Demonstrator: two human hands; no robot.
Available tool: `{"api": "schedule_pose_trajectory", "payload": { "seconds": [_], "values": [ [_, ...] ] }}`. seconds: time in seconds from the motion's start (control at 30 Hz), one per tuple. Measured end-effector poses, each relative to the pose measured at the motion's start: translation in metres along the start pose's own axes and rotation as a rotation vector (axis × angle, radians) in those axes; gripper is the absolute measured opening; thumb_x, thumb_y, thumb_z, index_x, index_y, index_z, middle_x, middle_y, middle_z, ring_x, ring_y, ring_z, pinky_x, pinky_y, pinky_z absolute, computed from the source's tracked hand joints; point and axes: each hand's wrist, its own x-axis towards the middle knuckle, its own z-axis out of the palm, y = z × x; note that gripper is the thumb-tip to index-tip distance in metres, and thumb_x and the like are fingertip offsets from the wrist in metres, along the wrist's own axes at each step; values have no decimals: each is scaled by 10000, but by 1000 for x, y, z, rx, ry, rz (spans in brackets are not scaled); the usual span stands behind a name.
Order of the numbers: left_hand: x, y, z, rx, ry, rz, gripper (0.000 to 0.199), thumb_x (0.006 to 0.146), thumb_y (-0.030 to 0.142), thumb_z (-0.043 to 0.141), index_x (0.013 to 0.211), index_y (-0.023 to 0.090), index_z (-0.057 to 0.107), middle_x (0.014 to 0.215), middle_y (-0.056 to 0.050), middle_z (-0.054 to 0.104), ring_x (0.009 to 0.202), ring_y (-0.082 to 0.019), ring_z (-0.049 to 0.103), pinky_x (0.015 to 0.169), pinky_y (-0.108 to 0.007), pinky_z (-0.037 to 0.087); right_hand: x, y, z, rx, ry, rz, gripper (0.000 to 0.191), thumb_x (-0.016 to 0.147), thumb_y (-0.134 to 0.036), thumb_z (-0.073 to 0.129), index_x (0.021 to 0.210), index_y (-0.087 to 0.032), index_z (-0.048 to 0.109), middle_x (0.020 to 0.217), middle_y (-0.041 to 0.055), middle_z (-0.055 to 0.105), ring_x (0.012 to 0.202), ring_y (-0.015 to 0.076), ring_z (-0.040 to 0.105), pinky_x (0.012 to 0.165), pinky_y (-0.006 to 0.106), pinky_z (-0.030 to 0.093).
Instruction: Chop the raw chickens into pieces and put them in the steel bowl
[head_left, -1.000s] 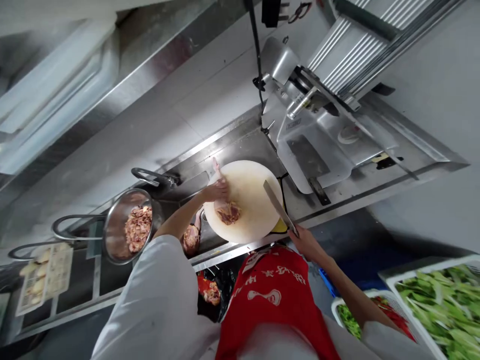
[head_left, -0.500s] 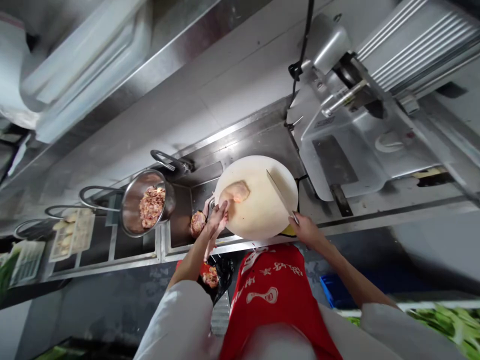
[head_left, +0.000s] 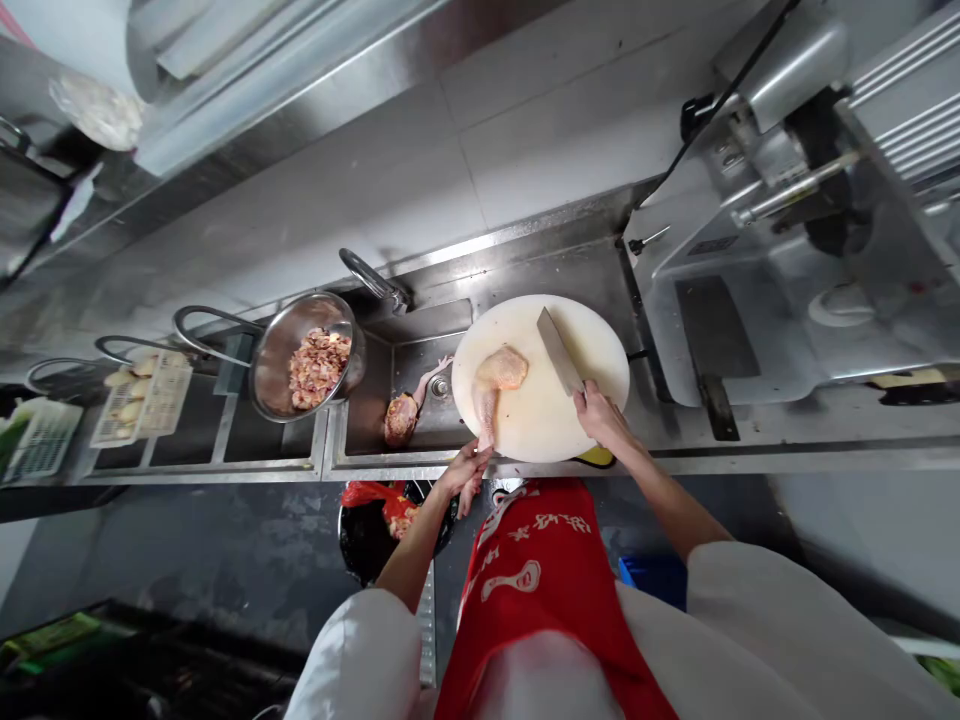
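Leg on board, knife in right hand

Leg lies on the left half of the board, its thin end over the near edge. Left hand: fingers closed around that end; the foot below is partly hidden by them. Right hand: closed on the knife, handle mostly covered. Blade is over the board's right half, pointing far-left; contact with the surface cannot be told.

Second leg rests in the sink, left of the board. Farther left, bowl of chopped meat. Right: cleaver on a machine cut off by the frame edge. Below the counter, bin partly hidden by the left forearm; contents unclear.
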Motion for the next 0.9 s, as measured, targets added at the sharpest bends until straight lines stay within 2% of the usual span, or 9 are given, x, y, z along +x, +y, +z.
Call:
{"api": "schedule_pose_trajectory", "payload": {
  "seconds": [0.1, 0.2, 0.3, 0.37, 0.47, 0.57, 0.67, 0.8, 0.9],
  "values": [
    [-4, -8, 2, -7, -19, 4, 576, 720, 624, 760, 993, 181, 513, 547, 103, 416, 361, -39, 350, 379, -182, 289, -9, -7, 7, 52, 38, -65, 443, 1021, -371, 350, 1406, -164, 423, 1051, 138, 714, 882, 246, 681, 756, 293, 443],
    [-15, -28, 1, -18, -74, 13, 582, 725, 694, 711, 910, 173, 528, 533, 72, 445, 386, -80, 442, 402, -215, 350, -24, -6, 22, 20, 87, 42, 450, 1023, -409, 354, 1368, -142, 468, 1037, 160, 712, 892, 252, 683, 760, 299, 450],
    [-25, -56, -4, -66, -12, 53, 559, 751, 694, 690, 857, 175, 509, 508, 89, 391, 360, -50, 349, 384, -204, 285, -39, -2, 32, -22, 158, 177, 444, 1025, -423, 345, 1239, -99, 560, 1024, 199, 708, 948, 265, 683, 767, 299, 458],
    [-28, -70, -7, -72, 31, 76, 537, 772, 677, 682, 839, 177, 496, 506, 91, 384, 358, -38, 306, 378, -198, 244, -52, -1, 36, -60, 219, 188, 452, 1025, -434, 343, 1201, -89, 575, 1020, 210, 705, 960, 273, 687, 770, 304, 462],
    [-27, -81, -11, -57, 26, 109, 511, 800, 663, 660, 823, 183, 485, 502, 89, 392, 357, -41, 303, 374, -194, 215, -75, -2, 47, -183, 303, 179, 461, 1028, -434, 336, 1220, -72, 549, 960, 207, 706, 929, 287, 697, 783, 333, 469],
    [-24, -83, -13, -48, 2, 111, 485, 820, 644, 646, 820, 189, 479, 495, 93, 387, 345, -43, 289, 366, -188, 195, -90, -15, 60, -277, 300, 174, 439, 1034, -408, 331, 1239, -71, 525, 929, 193, 700, 920, 299, 697, 796, 362, 481],
    [-24, -83, -16, -47, -10, 99, 473, 827, 631, 648, 819, 191, 474, 493, 95, 383, 344, -44, 296, 366, -180, 198, -91, -46, 69, -319, 335, 162, 426, 1035, -385, 326, 1300, -90, 484, 1041, 211, 671, 953, 313, 683, 814, 401, 490],
    [-26, -82, -20, -58, -21, 77, 487, 814, 641, 657, 834, 189, 477, 507, 98, 381, 351, -38, 308, 378, -169, 192, -90, -89, 60, -303, 339, 148, 426, 1015, -349, 400, 1332, -75, 475, 1258, 279, 566, 1112, 324, 609, 916, 422, 466],
    [-28, -81, -24, -78, -32, 83, 474, 820, 626, 658, 830, 187, 478, 508, 97, 382, 348, -35, 296, 376, -171, 192, -115, -79, 29, -202, 310, 39, 426, 978, -339, 499, 1320, -87, 531, 1329, 264, 544, 1212, 330, 541, 988, 428, 434]
  ]
}}
